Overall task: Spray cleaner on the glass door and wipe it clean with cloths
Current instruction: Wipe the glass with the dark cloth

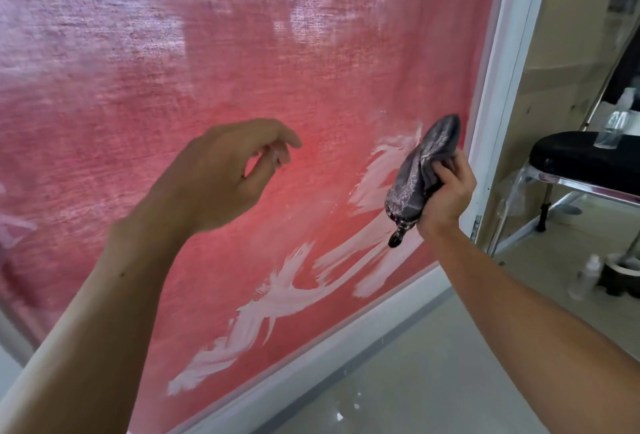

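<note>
Clutching a bunched grey cloth against the lower right of the glass door, the right hand is pressing it beside white streaks, while the left hand is hovering with fingers loosely apart, holding nothing.

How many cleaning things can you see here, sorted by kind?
Cloths: 1, the grey cloth gripped in the right hand
Clear bottles: 2, the bottle on the black seat and the bottle on the floor
Total: 3
</note>
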Demonstrator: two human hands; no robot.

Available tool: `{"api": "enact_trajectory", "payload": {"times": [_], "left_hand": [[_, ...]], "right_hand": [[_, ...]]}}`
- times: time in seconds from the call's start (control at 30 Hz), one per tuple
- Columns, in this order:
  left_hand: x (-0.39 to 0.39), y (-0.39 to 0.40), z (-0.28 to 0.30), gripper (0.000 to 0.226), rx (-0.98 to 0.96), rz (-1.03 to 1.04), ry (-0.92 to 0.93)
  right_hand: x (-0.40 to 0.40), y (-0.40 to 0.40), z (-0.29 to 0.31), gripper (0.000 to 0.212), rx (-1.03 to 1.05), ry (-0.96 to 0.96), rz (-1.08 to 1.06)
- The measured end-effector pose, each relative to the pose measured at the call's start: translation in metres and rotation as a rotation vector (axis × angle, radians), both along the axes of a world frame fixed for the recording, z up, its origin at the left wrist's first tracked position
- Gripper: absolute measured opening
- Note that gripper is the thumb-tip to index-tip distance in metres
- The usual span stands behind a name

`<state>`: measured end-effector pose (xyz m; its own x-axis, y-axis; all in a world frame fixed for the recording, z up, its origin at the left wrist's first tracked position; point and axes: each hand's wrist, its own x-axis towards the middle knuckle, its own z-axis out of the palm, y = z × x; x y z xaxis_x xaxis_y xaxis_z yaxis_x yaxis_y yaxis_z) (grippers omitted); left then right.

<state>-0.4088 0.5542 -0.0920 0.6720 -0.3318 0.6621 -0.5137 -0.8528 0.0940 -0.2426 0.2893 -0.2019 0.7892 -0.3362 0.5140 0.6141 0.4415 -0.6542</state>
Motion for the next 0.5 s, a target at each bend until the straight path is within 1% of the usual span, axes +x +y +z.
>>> {"api": "enact_trajectory", "payload": {"times": [0.07,0.13,0.27,0.33,0.43,0.5], "left_hand": [[0.002,0.001,-0.001,0.031,-0.007,0.007,0.006],[0.004,0.001,-0.001,0.028,-0.024,0.005,-0.013],[0.008,0.001,-0.001,0.029,-0.013,0.005,-0.116],[0.010,0.002,0.000,0.028,0.003,0.012,-0.179],[0.011,0.004,0.002,0.027,0.015,0.005,-0.222],[0.012,0.006,0.001,0.027,0.032,0.020,-0.230]], "right_hand": [[0.010,-0.012,-0.002,0.018,0.077,0.093,0.044],[0.021,-0.024,-0.005,0.024,0.068,0.156,0.050],[0.044,-0.034,-0.014,0.030,-0.138,0.278,-0.099],[0.058,-0.036,-0.015,0.037,-0.236,0.313,-0.178],[0.080,-0.037,-0.009,0.044,-0.333,0.363,-0.253],[0.090,-0.034,-0.003,0.046,-0.357,0.384,-0.299]]}}
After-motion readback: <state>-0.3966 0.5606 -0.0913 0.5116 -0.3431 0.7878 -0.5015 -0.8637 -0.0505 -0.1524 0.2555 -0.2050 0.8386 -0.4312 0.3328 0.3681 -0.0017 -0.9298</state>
